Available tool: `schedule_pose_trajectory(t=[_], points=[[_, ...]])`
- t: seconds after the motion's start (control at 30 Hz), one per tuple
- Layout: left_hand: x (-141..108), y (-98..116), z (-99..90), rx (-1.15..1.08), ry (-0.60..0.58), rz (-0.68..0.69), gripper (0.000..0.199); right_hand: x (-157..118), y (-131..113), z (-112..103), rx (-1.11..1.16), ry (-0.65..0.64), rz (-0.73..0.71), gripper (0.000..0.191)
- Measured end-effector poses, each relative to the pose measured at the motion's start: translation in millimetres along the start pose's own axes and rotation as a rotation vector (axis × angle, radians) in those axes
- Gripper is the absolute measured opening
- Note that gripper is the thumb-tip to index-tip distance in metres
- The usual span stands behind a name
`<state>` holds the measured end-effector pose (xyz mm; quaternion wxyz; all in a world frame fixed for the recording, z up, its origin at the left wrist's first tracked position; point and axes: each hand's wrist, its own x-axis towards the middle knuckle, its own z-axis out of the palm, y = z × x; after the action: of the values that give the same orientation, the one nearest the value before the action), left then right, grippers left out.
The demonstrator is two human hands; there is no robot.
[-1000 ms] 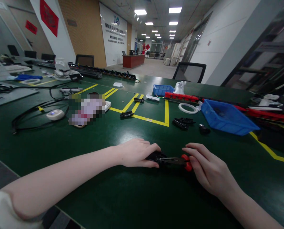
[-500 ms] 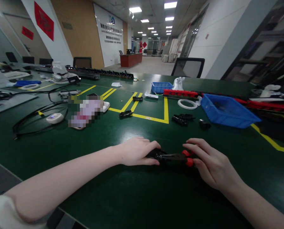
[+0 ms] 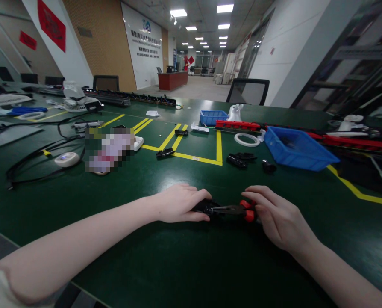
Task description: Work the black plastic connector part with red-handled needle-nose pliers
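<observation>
My left hand [image 3: 181,204] is closed around a small black plastic part [image 3: 204,207], held low over the green table. Red-handled pliers [image 3: 231,209] are in my right hand [image 3: 279,218], its fingers curled about the grips. The dark jaws of the pliers point left and reach the right end of the black part; whether they bite on it is too dark to tell. Much of the part is hidden by my left fingers. Beyond the hands lie more black parts [image 3: 237,160] and a short black piece [image 3: 268,166].
Right of the loose parts sits a blue bin [image 3: 298,149]; a smaller blue bin [image 3: 213,117] is farther back. A white ring [image 3: 246,140] lies between them. On the left are a blurred-out phone [image 3: 109,152], a white oval device [image 3: 66,159] and black cables [image 3: 27,160].
The whole view has shifted slightly, so the scene sits a little farther left. The pliers' jaws show more plainly beside the black part. Both hands keep their hold.
</observation>
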<state>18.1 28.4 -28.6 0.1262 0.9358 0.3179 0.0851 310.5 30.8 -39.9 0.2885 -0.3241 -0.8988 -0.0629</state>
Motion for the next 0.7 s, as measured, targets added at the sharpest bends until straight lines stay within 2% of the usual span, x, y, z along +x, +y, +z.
schedule_pose_trajectory(t=[0.2,0.7], points=[[0.3,-0.6,1.4,0.008,0.004,0.006,0.041,4.7,-4.7,-2.1,-0.051,0.008,-0.051,0.026],[-2.3,0.1,2.5,-0.002,0.009,0.004,0.039,5.5,-10.6,-1.1,-0.078,-0.055,0.017,0.03]])
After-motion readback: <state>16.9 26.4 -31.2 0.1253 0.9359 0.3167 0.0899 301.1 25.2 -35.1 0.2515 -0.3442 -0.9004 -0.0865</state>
